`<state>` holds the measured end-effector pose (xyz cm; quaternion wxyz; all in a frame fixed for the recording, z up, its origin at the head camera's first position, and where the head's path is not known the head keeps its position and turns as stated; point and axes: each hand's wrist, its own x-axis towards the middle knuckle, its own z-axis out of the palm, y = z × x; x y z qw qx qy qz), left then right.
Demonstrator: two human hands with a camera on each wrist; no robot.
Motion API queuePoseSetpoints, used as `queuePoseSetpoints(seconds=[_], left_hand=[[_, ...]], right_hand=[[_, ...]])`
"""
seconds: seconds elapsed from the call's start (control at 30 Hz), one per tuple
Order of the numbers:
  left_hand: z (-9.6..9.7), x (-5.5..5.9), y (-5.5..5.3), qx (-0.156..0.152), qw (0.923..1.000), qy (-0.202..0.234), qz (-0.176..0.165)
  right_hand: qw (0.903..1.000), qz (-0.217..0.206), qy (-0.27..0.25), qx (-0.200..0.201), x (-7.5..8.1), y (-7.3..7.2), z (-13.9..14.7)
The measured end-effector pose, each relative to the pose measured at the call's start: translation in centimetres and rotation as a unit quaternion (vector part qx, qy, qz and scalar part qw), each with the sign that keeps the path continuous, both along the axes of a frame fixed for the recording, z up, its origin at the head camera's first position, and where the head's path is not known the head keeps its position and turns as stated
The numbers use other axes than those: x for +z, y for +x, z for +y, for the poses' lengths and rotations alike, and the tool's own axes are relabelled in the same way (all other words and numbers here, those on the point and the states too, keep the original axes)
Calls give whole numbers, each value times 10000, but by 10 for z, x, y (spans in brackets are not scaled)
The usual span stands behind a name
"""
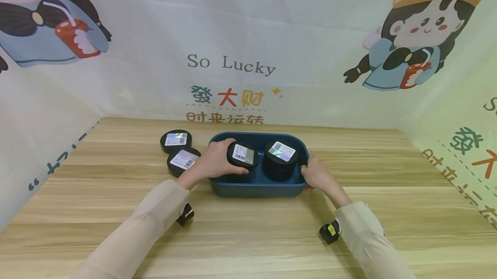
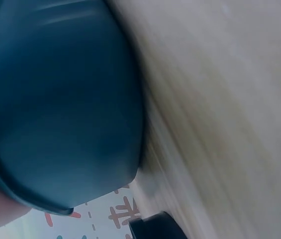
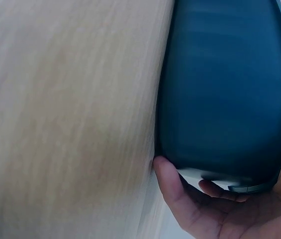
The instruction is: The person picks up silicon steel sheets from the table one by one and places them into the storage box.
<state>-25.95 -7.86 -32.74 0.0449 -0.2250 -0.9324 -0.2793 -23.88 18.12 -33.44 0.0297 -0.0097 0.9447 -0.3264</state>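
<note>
My left hand (image 1: 213, 159) holds a round, flat black container (image 1: 243, 155) with a white label on top, fingers behind it and thumb in front. That container is over the left half of a dark blue plastic bin (image 1: 258, 190); whether it touches the bottom is hidden. In the bin's right half sit black round containers (image 1: 280, 160), seemingly stacked, the top one labelled. My right hand (image 1: 319, 176) grips the bin's right end; the right wrist view shows its curled fingers (image 3: 172, 186) against the bin's end wall. The left wrist view shows mainly the bin's outer side (image 2: 60, 99).
Two more black containers, one farther back (image 1: 176, 139) and one nearer (image 1: 181, 160), lie left of the bin, behind my left forearm. The wooden table (image 1: 252, 236) reaches a printed cloth backdrop (image 1: 330, 106) behind and at the sides.
</note>
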Motion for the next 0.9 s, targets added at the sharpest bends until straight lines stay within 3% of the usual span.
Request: queuePoseSetpoints(seconds=[0.3, 0.57, 0.9], left_hand=[[9, -4, -4, 1, 9997, -257, 21], [16, -3, -2, 402, 9969, -622, -261], [23, -3, -2, 793, 9921, -750, -622]], right_hand=[[10000, 32, 62, 33, -1, -1, 0], [10000, 38, 16, 44, -2, -2, 1], [10000, 11, -63, 43, -2, -1, 1]])
